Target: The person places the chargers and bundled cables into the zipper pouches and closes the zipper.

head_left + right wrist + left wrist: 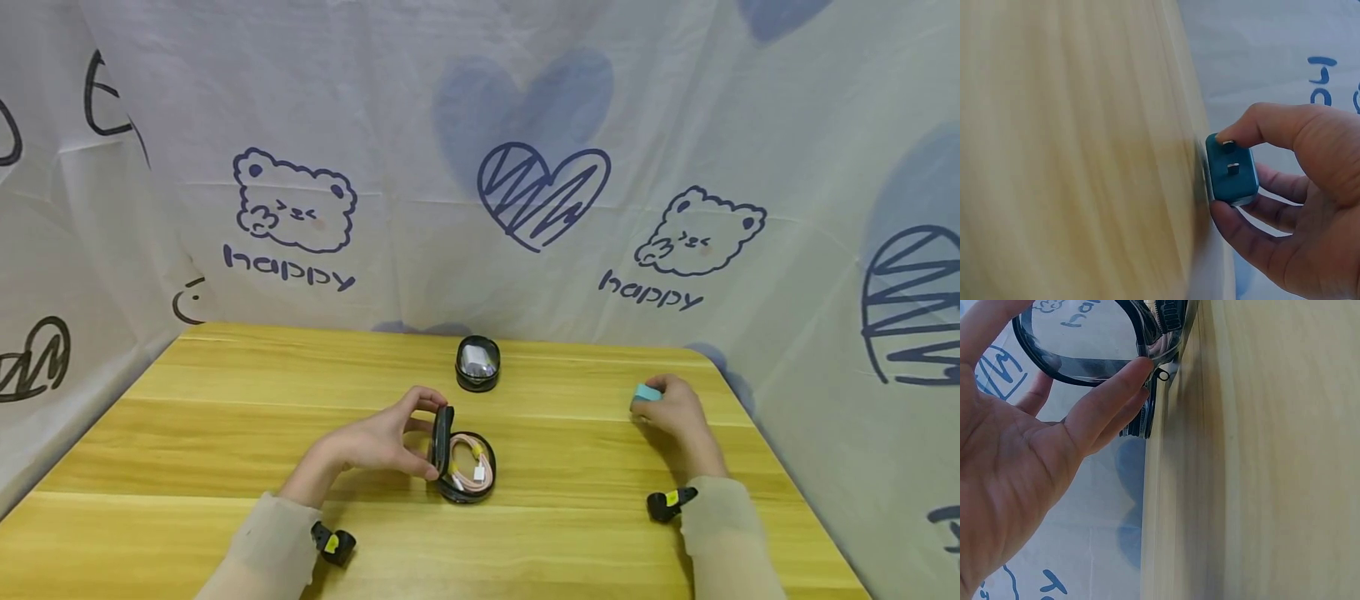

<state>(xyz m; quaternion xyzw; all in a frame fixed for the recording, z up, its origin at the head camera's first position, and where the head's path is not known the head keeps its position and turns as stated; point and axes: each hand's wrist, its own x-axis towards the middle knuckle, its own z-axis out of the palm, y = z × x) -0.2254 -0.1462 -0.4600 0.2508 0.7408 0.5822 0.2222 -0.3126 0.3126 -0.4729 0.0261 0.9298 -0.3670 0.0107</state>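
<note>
My left hand (384,440) holds up the lid (442,442) of a small round black zip case, thumb and fingers at its rim. The left wrist view shows the lid's clear window (1094,337) with its black border. Inside the open case lies a coiled pink cable (489,473) with a white connector and a yellow tie. Away to the right, my right hand (681,415) pinches a teal charger plug (647,392) between thumb and fingers. Its two metal prongs face the wrist camera on the plug (1232,184). Whether the plug touches the table I cannot tell.
A second black case (477,367) with a clear top stands closed near the table's back edge. The wooden table (300,533) meets a white cloth (405,217) printed with bears and hearts, which hangs behind and at both sides.
</note>
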